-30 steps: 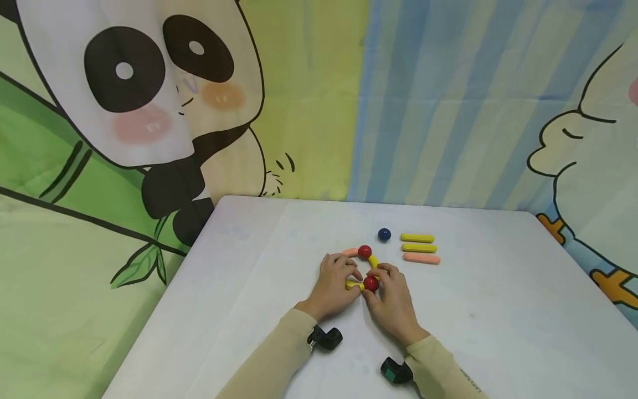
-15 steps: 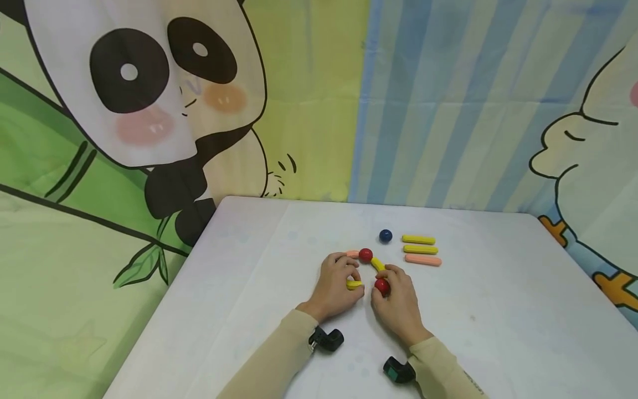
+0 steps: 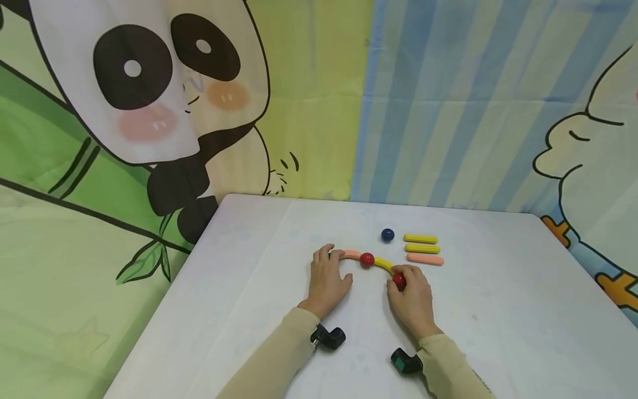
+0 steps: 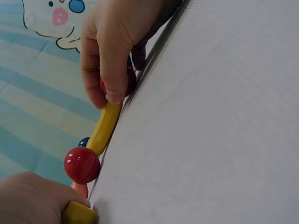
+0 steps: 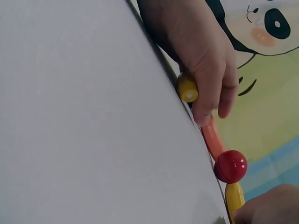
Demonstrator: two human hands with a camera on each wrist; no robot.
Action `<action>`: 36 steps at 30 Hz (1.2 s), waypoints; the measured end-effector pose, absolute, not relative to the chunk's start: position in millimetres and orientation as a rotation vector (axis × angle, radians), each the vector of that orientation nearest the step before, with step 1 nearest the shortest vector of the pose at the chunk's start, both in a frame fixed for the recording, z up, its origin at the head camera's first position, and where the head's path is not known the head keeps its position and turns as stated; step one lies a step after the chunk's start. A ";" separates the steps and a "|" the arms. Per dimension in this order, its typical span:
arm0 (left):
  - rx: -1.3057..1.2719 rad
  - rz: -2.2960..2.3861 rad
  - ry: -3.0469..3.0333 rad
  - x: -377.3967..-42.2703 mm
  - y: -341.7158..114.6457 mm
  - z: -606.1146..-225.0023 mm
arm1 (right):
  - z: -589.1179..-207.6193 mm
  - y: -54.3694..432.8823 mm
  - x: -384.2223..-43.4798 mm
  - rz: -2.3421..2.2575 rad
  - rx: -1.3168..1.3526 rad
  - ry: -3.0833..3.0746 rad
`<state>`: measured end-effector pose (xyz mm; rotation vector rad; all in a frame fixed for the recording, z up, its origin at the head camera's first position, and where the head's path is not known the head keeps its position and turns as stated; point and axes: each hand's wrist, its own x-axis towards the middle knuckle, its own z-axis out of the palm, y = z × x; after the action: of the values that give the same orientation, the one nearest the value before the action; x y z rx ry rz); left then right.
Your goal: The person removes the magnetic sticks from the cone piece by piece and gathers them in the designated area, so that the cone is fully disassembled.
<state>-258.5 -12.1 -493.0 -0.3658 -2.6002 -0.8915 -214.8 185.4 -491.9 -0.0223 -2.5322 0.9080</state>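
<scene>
My right hand (image 3: 413, 302) pinches a red ball (image 3: 399, 281) between thumb and fingers. A curved yellow stick (image 3: 383, 264) joins it to another red ball (image 3: 366, 260), which a curved salmon stick (image 3: 351, 255) joins on the left. My left hand (image 3: 326, 282) reaches to that stick's far end, with a fingertip at it and the thumb standing apart from the fingers. Another yellow stick, its end (image 5: 188, 91) showing in the right wrist view, lies beneath the left hand and is hidden in the head view.
Beyond the chain sits a dark blue ball (image 3: 387, 235). To its right lie an upper yellow stick (image 3: 421, 239), a lower yellow stick (image 3: 422, 249) and a straight salmon stick (image 3: 425, 259). All are on the white table (image 3: 498, 288), with a printed cloth (image 3: 309, 111) behind.
The right hand has drawn its red ball to the right, swinging the yellow stick outward. The left hand has shifted up and left, its thumb off the yellow stick it pinched earlier.
</scene>
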 end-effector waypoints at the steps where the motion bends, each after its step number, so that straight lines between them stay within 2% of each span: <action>1: -0.342 -0.890 -2.604 -258.6 -11.8 -492.6 | -491.5 187.9 -215.4 0.902 -0.034 -2.534; 6: -0.299 -0.914 -2.603 -260.2 -11.1 -491.5 | -491.5 196.4 -217.1 0.905 -0.067 -2.536; 15: -0.542 -1.166 -2.551 -259.2 -10.3 -492.3 | -493.8 199.7 -219.0 0.960 -0.087 -2.555; 23: -0.500 -1.084 -2.520 -257.2 -12.6 -490.3 | -494.2 197.9 -220.6 0.962 -0.032 -2.485; 31: -0.227 -1.034 -2.417 -261.6 -14.1 -489.6 | -495.2 198.5 -220.7 0.959 -0.013 -2.472; 36: -0.288 -1.035 -2.286 -264.6 -14.1 -490.4 | -494.2 196.1 -218.6 1.018 0.120 -2.525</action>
<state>-264.6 -14.1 -490.4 -0.2880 -2.2862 -1.0351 -218.6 196.1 -494.2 0.1201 -2.5251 1.0181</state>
